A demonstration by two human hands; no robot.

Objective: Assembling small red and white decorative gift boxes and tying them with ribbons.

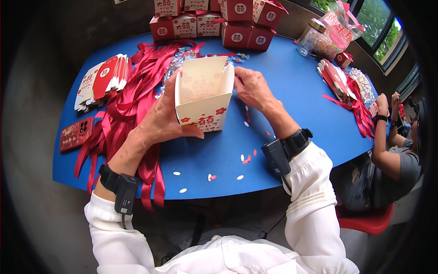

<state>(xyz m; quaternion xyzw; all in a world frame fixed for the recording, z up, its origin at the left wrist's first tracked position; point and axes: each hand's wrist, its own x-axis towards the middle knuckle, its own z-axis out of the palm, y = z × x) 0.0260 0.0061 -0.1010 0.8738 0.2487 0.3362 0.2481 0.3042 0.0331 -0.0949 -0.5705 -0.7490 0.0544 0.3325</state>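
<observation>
An open paper gift box [200, 112], cream with red flowers and red lettering, is held above the table with its top flaps standing up. The inside that shows has nothing in it. My left hand [162, 116] wraps its left side, the thumb along the lower front. At the right edge, my right hand [255, 89] has its fingers curled and closed against the side flap; the fingertips are partly hidden. Behind the box lie wrapped candies [180, 58] in shiny clear wrappers. Long red ribbons [132, 107] lie heaped beside my left forearm.
Flat folded boxes [105, 80] and a red phone [76, 134] lie left on the blue table [296, 77]. Assembled boxes [210, 25] are stacked at the back. A jar [312, 36] and bag [340, 29] stand back right. Confetti [246, 160] dots the front. Another person's hand [382, 104] is at right.
</observation>
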